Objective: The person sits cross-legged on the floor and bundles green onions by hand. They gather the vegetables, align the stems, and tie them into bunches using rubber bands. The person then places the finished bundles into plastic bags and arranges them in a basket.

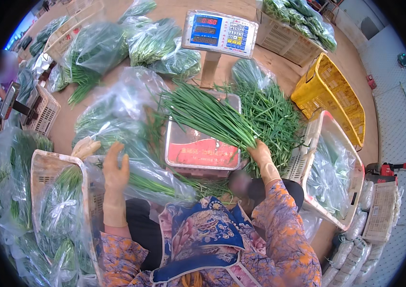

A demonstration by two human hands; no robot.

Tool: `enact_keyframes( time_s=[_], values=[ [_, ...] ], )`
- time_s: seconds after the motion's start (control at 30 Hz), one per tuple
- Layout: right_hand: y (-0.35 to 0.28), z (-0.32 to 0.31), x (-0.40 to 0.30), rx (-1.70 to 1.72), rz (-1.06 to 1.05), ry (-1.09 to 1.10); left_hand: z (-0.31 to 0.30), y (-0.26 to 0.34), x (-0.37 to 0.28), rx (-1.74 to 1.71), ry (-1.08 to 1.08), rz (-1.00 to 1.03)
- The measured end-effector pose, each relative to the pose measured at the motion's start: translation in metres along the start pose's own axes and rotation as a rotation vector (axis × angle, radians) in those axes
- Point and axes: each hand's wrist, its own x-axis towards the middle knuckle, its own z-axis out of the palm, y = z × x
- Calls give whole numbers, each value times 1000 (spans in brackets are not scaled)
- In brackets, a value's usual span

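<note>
A bundle of long green garlic chives (213,114) lies slanted across the metal platform of a digital scale (185,143). My right hand (261,156), in a tan rubber glove, grips the bundle by its cut ends at the platform's right side. The leaf tips reach to the upper left, past the platform's edge. My left hand (115,166), gloved the same way, is raised with its fingers apart and holds nothing. It hovers over clear plastic bags of chives (152,183). The scale's display (220,33) stands on a post behind the platform, with its digits lit.
Loose chives (271,122) are heaped right of the scale. A white plastic crate (355,172) with bagged greens and a yellow crate (327,97) stand at the right. Another crate (88,186) of bagged chives is at my left. A person (5,75) is at the far left.
</note>
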Motion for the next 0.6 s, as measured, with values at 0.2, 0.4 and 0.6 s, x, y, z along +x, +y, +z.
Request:
enact_keyframes(
  time_s=[0.2,0.4,0.6],
  values=[
    [6,-13,-8,89,-206,466,39,41,-26,-66,-89,119],
    [-27,-49,-68,577,-198,566,88,67,-78,-260,-345,41],
    [-53,17,-154,545,-358,364,141,93,-129,-1098,-802,-709]
  ],
)
